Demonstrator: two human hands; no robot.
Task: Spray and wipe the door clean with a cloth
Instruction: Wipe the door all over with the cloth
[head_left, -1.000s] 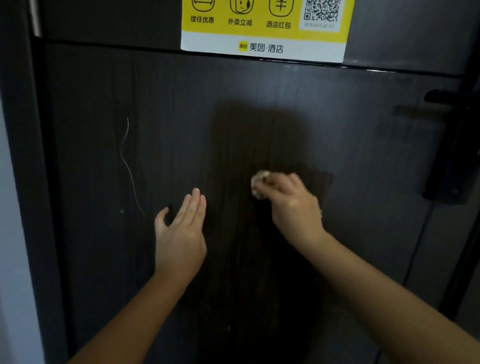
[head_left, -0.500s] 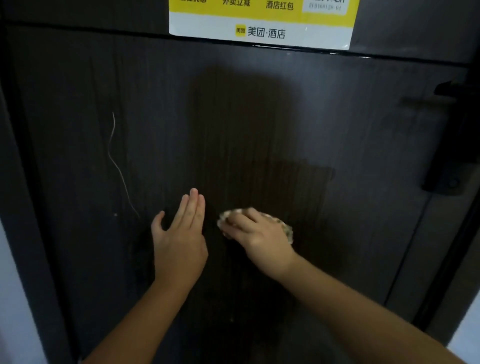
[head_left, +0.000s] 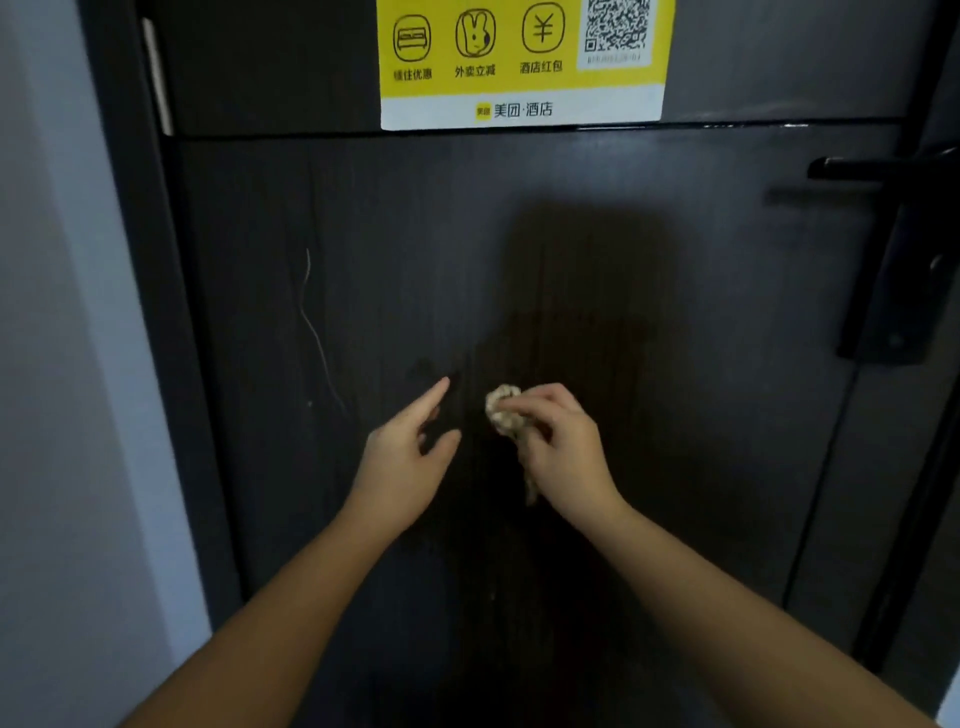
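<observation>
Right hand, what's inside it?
A scrunched-up light cloth, pinched in the right hand. One lump sticks out at the top and a bit hangs below; the middle is hidden by the fingers.

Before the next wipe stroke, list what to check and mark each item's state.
1. Grip on the cloth: ok, the right hand pinches it in a bunch.
2. Contact with the door: cannot tell, hidden behind the bunch.
3. The left hand out of the way: ok, open, left of the cloth and apart from it.
4. The pale wavy line on the door: not ok, visible left of both hands.
5. The sticker clear: ok, well above the hands.
</observation>
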